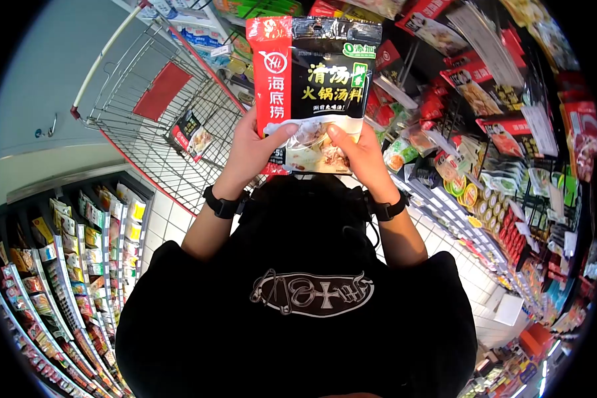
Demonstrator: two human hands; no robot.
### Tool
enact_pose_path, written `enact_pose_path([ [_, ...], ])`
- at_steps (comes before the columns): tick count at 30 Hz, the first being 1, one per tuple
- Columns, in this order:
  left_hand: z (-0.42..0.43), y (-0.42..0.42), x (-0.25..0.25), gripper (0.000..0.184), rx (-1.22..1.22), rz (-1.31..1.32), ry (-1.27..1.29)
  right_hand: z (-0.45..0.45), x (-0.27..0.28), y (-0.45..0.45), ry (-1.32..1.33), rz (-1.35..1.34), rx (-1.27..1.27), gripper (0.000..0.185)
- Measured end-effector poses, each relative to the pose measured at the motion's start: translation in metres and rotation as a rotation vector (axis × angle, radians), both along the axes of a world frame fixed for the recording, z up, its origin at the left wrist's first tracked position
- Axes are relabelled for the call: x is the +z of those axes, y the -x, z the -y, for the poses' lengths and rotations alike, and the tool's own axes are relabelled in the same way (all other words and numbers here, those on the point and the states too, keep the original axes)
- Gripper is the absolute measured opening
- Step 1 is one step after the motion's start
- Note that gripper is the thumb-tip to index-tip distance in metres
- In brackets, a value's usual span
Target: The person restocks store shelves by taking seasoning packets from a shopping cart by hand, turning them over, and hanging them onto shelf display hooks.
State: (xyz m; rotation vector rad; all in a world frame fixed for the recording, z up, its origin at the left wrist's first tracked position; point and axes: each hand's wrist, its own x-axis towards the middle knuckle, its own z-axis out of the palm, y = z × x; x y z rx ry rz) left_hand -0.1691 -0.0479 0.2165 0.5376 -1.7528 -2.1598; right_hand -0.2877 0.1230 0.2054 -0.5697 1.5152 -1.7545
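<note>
Both hands hold up a black and red hotpot soup base packet (325, 76), its printed front turned toward me. My left hand (253, 147) grips the packet's lower left side, thumb lying across the front. At the lower right side, my right hand (361, 154) is closed on the same packet, its thumb also pressed on the front. The fingers behind the packet are hidden. A similar black and red packet (191, 135) lies in the wire shopping cart (139, 142), to the left of my left hand.
On the right, a tall shelf holds hanging red and black packets (474, 83), with jars and tins (491, 205) lower along it. Shelves of packaged goods (79, 259) stand at the lower left. The cart's red panel (164, 91) faces me. White floor tiles (169, 222) show between.
</note>
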Motion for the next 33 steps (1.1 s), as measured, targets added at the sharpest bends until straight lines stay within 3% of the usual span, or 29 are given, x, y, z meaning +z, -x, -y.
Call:
enact_pose_path([
  [1,-0.004,0.004,0.002,0.053,-0.016,0.027,0.040,-0.004,-0.001,0.002,0.004,-0.004,-0.027,0.026],
  [2,-0.010,0.010,0.000,0.053,-0.029,0.029,0.042,-0.009,-0.002,0.003,0.005,-0.007,-0.055,0.027],
  [4,-0.023,0.024,0.001,0.069,0.018,-0.132,0.120,-0.016,-0.001,0.005,0.028,-0.009,-0.130,0.029],
  [5,-0.028,0.025,0.008,0.081,0.014,-0.030,0.170,-0.019,0.001,0.006,0.043,-0.016,-0.141,0.029],
  [8,-0.033,0.034,0.008,0.086,-0.045,0.066,0.834,-0.018,0.011,0.011,0.084,-0.078,-0.255,0.032],
  [10,-0.040,0.037,0.013,0.085,-0.154,0.037,0.882,-0.020,0.023,0.011,0.058,-0.178,-0.210,0.037],
  [11,-0.043,0.040,0.009,0.085,-0.196,-0.032,0.828,-0.026,0.034,0.011,-0.099,-0.119,-0.115,0.050],
  [14,-0.048,0.047,0.001,0.085,-0.259,-0.148,0.625,-0.027,0.029,0.006,0.047,-0.539,-0.023,0.071],
  [15,-0.048,0.048,0.006,0.081,-0.311,-0.108,0.400,-0.028,0.031,0.005,0.045,-0.540,-0.034,0.071],
  [16,-0.048,0.049,0.011,0.077,-0.359,-0.063,0.172,-0.029,0.034,0.002,-0.009,-0.721,-0.055,0.068],
  [17,-0.048,0.050,0.014,0.060,-0.309,-0.036,0.051,-0.031,0.037,0.001,-0.066,-0.902,-0.072,0.066],
  [18,-0.045,0.053,0.012,0.049,-0.225,-0.054,0.028,-0.034,0.040,0.004,-0.070,-0.901,-0.077,0.066],
  [20,-0.044,0.054,0.013,0.048,-0.147,-0.087,-0.162,-0.041,0.043,0.012,-0.111,-0.928,0.003,0.055],
  [21,-0.043,0.055,0.014,0.050,-0.151,-0.112,-0.238,-0.043,0.042,0.014,-0.083,-0.849,-0.055,0.044],
  [22,-0.043,0.054,0.016,0.050,-0.152,-0.110,-0.240,-0.047,0.041,0.016,-0.085,-0.847,-0.056,0.044],
  [25,-0.045,0.050,0.025,0.054,-0.210,-0.099,-0.242,-0.059,0.039,0.024,-0.118,-0.861,-0.430,0.039],
  [26,-0.047,0.048,0.026,0.054,-0.212,-0.097,-0.245,-0.061,0.043,0.026,-0.107,-0.834,-0.467,0.046],
  [28,-0.049,0.045,0.027,0.056,-0.244,-0.138,-0.259,-0.062,0.039,0.026,0.036,-0.581,-0.484,0.058],
  [29,-0.051,0.044,0.024,0.056,-0.254,-0.143,-0.225,-0.062,0.039,0.025,0.034,-0.580,-0.485,0.058],
  [31,-0.050,0.046,0.024,0.058,-0.287,-0.153,-0.201,-0.064,0.039,0.021,0.227,-0.202,-0.345,0.069],
  [33,-0.048,0.047,0.024,0.059,-0.320,-0.163,-0.176,-0.065,0.037,0.020,0.247,-0.210,-0.347,0.071],
])
